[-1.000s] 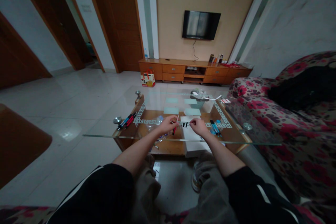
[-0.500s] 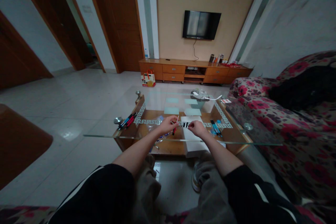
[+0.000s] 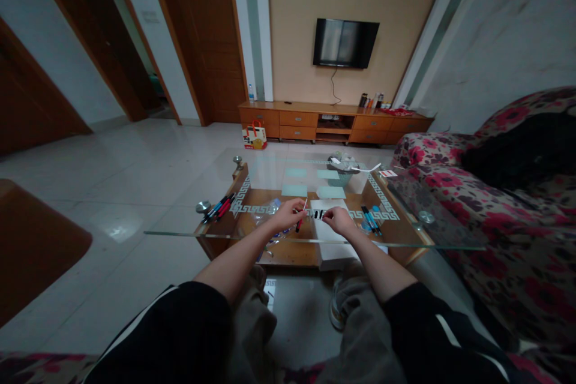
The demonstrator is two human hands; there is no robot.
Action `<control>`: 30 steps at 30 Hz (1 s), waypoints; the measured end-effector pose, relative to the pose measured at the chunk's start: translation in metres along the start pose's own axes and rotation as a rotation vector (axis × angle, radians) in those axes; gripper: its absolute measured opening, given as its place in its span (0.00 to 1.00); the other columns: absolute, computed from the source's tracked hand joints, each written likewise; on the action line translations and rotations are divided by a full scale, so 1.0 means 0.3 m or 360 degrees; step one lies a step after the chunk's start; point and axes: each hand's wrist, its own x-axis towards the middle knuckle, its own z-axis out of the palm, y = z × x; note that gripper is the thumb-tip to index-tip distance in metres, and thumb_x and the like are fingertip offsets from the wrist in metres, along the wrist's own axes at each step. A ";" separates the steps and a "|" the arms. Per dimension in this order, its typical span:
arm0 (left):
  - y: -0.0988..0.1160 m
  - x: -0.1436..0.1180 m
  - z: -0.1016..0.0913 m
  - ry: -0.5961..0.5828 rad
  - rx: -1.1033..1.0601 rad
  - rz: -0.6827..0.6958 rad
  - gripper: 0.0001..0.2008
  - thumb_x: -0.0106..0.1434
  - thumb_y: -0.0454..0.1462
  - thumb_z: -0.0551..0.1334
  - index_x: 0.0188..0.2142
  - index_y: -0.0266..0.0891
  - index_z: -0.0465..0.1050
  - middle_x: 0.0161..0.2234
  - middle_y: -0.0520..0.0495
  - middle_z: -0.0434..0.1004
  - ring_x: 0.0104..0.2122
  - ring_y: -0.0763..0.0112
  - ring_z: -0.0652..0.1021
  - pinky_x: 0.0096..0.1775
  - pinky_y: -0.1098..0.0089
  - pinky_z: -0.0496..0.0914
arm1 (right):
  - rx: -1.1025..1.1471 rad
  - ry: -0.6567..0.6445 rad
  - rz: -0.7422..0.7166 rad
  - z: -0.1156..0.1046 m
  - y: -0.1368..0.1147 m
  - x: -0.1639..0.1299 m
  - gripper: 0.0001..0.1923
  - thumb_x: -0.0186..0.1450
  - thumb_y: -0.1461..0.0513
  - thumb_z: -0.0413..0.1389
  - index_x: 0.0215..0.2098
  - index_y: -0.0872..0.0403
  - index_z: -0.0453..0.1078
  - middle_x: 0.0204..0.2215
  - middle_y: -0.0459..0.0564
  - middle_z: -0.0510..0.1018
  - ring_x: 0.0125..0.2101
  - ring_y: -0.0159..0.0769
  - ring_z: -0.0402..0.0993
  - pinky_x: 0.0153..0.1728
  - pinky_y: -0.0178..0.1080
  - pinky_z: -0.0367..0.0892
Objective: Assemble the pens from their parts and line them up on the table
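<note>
At mid-frame, a thin pale rod (image 3: 306, 204) is clamped by the curled left hand (image 3: 290, 215); the right hand (image 3: 338, 220) is angled inward beside short black pieces (image 3: 318, 214) (its grip cannot be told), over smooth glass (image 3: 180, 216).

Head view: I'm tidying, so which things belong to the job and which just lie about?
Likely in use: thin white piece in left hand; small black pieces by right hand; pens on both sides.
Apparently lying about: shopping bag; bottle; card.

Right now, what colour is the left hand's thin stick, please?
The thin stick is white, best in head view.
</note>
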 end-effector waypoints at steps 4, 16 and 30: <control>-0.004 0.000 -0.002 -0.0010 -0.0002 0.0003 0.13 0.58 0.42 0.65 0.40 0.37 0.72 0.28 0.50 0.77 0.22 0.72 0.77 0.26 0.74 0.70 | 0.0008 0.0003 -0.0016 -0.001 -0.003 -0.004 0.05 0.58 0.61 0.62 0.30 0.52 0.81 0.30 0.52 0.83 0.32 0.38 0.78 0.35 0.34 0.66; -0.001 -0.001 -0.005 -0.0009 0.0031 0.0031 0.12 0.59 0.42 0.64 0.39 0.37 0.72 0.27 0.50 0.77 0.23 0.73 0.77 0.27 0.74 0.70 | 0.0156 -0.0051 -0.0166 -0.070 -0.014 -0.008 0.03 0.54 0.61 0.63 0.26 0.53 0.79 0.26 0.49 0.82 0.29 0.37 0.75 0.34 0.34 0.66; -0.002 -0.003 -0.003 -0.0052 0.0118 0.0061 0.12 0.61 0.42 0.63 0.41 0.38 0.72 0.28 0.51 0.77 0.22 0.74 0.76 0.26 0.75 0.68 | 0.1452 0.0114 0.0057 -0.097 -0.104 -0.017 0.11 0.52 0.58 0.62 0.27 0.57 0.70 0.21 0.48 0.77 0.21 0.29 0.69 0.24 0.32 0.64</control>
